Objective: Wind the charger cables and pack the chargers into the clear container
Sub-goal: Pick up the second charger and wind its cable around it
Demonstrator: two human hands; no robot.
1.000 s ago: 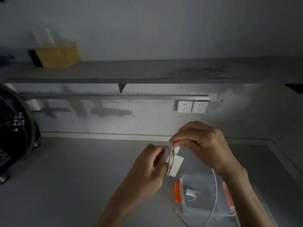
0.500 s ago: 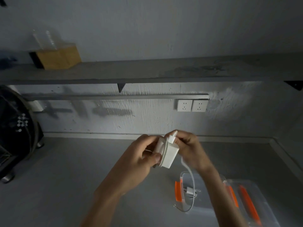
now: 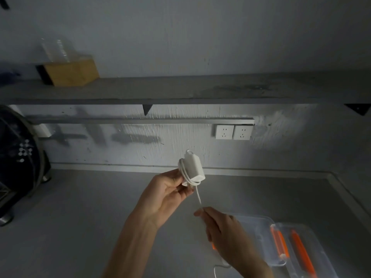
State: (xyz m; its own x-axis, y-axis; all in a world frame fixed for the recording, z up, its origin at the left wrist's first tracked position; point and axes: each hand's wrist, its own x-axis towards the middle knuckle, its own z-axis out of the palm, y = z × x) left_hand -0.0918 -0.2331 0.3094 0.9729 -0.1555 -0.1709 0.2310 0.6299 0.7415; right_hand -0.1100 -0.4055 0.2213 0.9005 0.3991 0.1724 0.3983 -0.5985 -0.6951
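My left hand (image 3: 166, 194) holds a white charger block (image 3: 193, 167) up above the grey counter, with a few turns of its white cable around it. The free cable (image 3: 198, 198) runs down from the block into my right hand (image 3: 220, 229), which pinches it between thumb and fingers. The cable's tail (image 3: 217, 267) loops out below my right wrist. The clear container (image 3: 259, 227) with orange clips lies on the counter at the lower right, partly hidden behind my right hand. Its contents are hidden.
A clear lid (image 3: 313, 253) with orange clips lies right of the container. Two wall sockets (image 3: 233, 132) sit above the counter, under a long shelf (image 3: 180, 89) bearing a wooden box (image 3: 70, 72). A dark round appliance (image 3: 18, 157) stands at the left edge.
My right hand has left the charger block and slid down along the cable, pulling it straight. My left hand has lifted the block higher. The view shifted left, so the container sits further right.
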